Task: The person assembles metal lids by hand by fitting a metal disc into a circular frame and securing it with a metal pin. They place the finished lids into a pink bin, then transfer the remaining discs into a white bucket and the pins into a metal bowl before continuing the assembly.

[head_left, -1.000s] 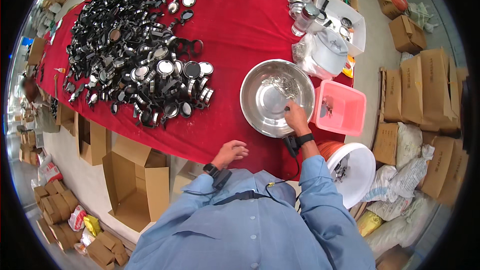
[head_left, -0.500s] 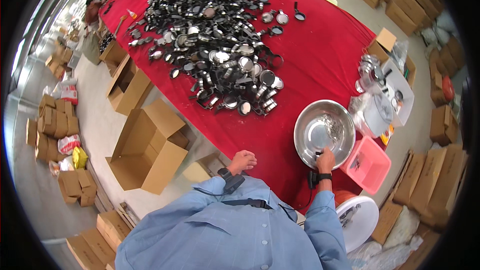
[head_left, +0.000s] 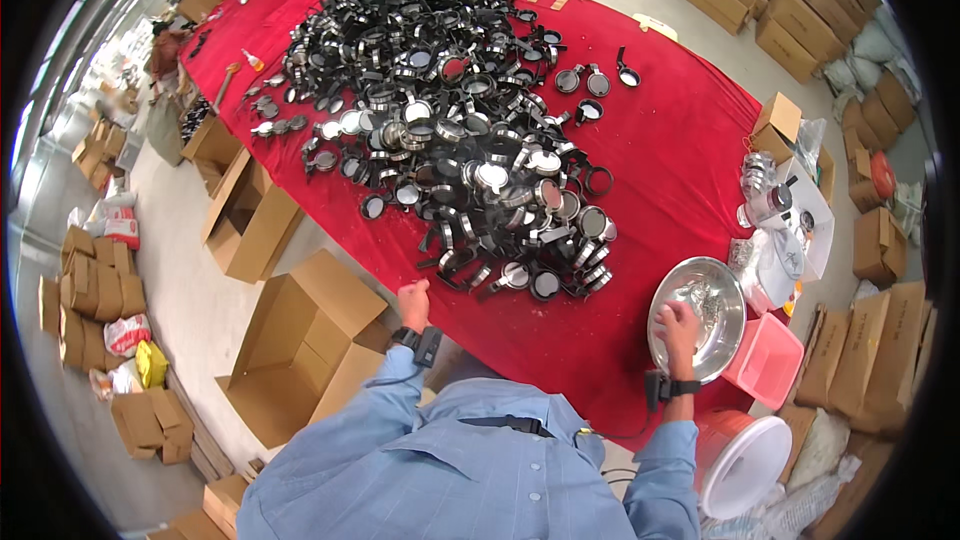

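My left hand (head_left: 414, 302) is closed at the table's left edge, beside an open cardboard box; whatever it may hold is hidden. My right hand (head_left: 679, 325) is over the left part of a steel bowl (head_left: 730, 352), its fingers curled together. I cannot make out what is between them. Small, thin silvery pieces (head_left: 708, 305) lie in the bowl. Ahead of both hands spreads a large heap of round silver and black parts (head_left: 440, 130), many with short black handles.
A red cloth (head_left: 660, 180) covers the table. Right of the bowl sit a pink plastic basin (head_left: 768, 365) and a white bin (head_left: 745, 465). An open cardboard box (head_left: 300, 340) stands left of the table. Clear jars (head_left: 765, 205) are at the right edge.
My left hand has moved from in front of my body out to the left table edge. The right hand has shifted further over the bowl; its small black piece no longer shows. The view has shifted.
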The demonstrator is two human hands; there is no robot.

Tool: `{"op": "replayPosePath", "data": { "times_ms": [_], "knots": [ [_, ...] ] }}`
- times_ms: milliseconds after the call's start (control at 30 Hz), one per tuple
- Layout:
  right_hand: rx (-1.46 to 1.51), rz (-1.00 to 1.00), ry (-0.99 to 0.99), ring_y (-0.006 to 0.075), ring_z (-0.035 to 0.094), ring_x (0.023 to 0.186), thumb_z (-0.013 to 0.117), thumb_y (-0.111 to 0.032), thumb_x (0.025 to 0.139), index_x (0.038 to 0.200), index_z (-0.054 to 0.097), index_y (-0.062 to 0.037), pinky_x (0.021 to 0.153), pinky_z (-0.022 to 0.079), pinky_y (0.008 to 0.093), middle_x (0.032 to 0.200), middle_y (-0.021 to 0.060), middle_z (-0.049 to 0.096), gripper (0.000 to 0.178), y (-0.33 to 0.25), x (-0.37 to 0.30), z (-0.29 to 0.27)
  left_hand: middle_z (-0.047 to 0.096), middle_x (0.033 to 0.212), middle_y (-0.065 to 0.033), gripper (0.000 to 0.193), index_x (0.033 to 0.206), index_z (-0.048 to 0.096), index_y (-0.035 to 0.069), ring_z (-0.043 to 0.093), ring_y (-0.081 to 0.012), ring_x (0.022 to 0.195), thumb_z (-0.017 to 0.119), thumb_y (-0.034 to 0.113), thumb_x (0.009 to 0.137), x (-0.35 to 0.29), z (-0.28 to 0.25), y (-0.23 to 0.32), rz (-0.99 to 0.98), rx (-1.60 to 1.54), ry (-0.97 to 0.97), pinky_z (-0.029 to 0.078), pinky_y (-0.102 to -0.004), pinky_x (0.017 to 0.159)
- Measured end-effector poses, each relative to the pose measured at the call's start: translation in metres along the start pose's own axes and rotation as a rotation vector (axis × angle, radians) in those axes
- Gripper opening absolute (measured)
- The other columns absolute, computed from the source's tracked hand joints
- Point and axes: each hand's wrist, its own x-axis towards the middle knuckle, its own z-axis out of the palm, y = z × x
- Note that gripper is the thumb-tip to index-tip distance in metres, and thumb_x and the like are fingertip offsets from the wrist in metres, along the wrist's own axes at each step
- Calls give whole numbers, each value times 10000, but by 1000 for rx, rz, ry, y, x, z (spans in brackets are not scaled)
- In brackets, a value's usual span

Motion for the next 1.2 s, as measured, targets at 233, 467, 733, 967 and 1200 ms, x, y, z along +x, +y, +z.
{"op": "replayPosePath", "data": {
  "times_ms": [233,467,733,967,1200],
  "knots": [
    [125,389,-45,330,473,1345,719,-524,904,1548,314,-81,974,473,571,1539,172,416,880,-6,29,121,540,684,57,399,866,725,64,476,-75,596,660,448,955,79,21,81,152,169,-397,384,-274,516],
    [520,445,-229,294,559,1198,736,-435,933,1565,309,-178,911,488,568,1442,80,487,804,-8,59,167,638,1211,-141,707,1324,531,-61,649,-202,988,743,469,907,93,61,111,-73,111,-474,536,-327,805],
    [700,410,-460,400,449,1340,754,-428,914,1567,302,-255,948,418,747,1537,101,395,812,-37,98,217,612,1259,-145,765,1491,392,-2,654,-234,1056,772,342,924,94,87,116,-205,-256,-745,576,-387,857],
    [801,346,-547,362,555,1275,692,-489,944,1536,319,-230,901,498,705,1467,84,480,746,-51,142,244,451,1472,-150,925,1566,283,34,497,-293,1315,786,403,884,66,124,162,-254,-144,-628,446,-557,1020],
    [904,275,-569,315,665,1111,668,-412,982,1481,393,-152,776,591,636,1380,103,557,625,-93,203,265,468,1451,-164,888,1569,277,21,514,-276,1305,777,347,912,85,153,195,-297,-296,-654,480,-528,1008]
  ]
}}
